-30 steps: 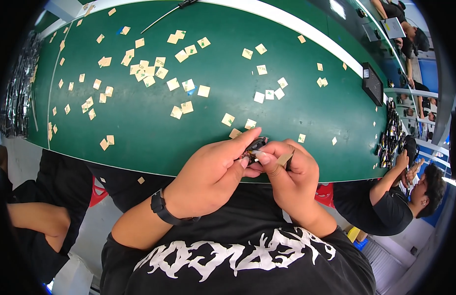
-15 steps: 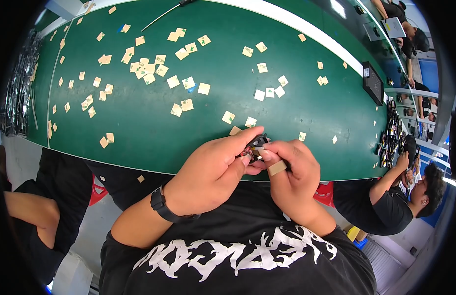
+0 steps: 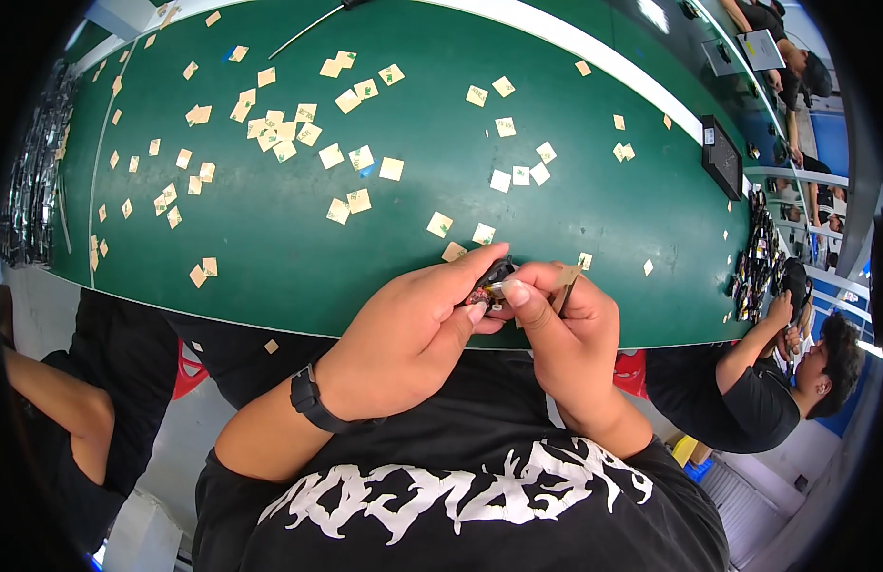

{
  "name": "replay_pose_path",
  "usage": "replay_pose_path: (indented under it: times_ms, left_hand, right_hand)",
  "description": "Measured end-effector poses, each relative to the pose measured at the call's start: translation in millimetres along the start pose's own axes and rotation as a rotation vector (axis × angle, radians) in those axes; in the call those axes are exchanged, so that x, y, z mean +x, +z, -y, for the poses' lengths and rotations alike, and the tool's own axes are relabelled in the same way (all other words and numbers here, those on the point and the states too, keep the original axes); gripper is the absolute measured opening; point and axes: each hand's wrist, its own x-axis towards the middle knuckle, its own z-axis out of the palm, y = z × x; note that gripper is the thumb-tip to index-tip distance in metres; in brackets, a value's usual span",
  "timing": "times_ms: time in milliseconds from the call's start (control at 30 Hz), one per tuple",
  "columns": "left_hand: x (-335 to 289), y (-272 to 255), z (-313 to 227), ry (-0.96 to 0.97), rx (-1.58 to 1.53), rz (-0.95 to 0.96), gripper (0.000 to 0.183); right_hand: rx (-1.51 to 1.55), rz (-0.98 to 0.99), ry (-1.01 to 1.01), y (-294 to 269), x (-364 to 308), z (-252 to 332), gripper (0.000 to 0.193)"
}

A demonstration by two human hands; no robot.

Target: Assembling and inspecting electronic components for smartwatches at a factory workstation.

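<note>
My left hand (image 3: pixel 403 319) is closed around a small black device (image 3: pixel 498 272) at the table's near edge. The device's open inside shows small red and yellow parts, too fine to make out. My right hand (image 3: pixel 575 329) meets it from the right, its thumb and forefinger pinched over a small whitish piece (image 3: pixel 497 287) against the device. A tan paper square (image 3: pixel 568 278) is at the right forefinger, standing up from it; how it is held there is hidden.
Many tan paper squares (image 3: pixel 392 169) lie scattered over the green table (image 3: pixel 422 114). A screwdriver (image 3: pixel 308 29) lies at the far edge, a black tray (image 3: pixel 720 160) far right. Dark parts are heaped at the left (image 3: pixel 31 172) and right (image 3: pixel 758 262) ends. Co-workers sit on both sides.
The tan square has shifted from across the right thumb's base up to the forefinger. My right fingers have moved slightly; the left hand still holds the device in nearly the same place.
</note>
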Motion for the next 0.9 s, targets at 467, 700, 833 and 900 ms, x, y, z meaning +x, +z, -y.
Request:
replay_pose_path:
  times_ms: [467, 700, 833, 900]
  left_hand:
    - [0.3, 1.4, 5.0, 0.015, -0.211, -0.011, 0.044]
    - [-1.7, 1.3, 8.5, -0.024, -0.351, -0.001, 0.047]
    - [-2.2, -1.1, 4.7, -0.061, -0.497, 0.023, 0.048]
    - [-2.9, -1.8, 2.7, -0.096, -0.554, 0.045, 0.048]
  right_hand:
    - [-0.189, -0.155, -0.102, 11.0, 1.8, -0.4, 0.009]
    - [-0.387, -0.198, -0.424, 7.5, 0.5, -8.4, 0.02]
    - [-0.591, -0.088, -0.74, -2.5, 0.9, -0.8, 0.033]
    - [-0.671, -0.074, -0.82, -8.5, 2.3, -0.5, 0.042]
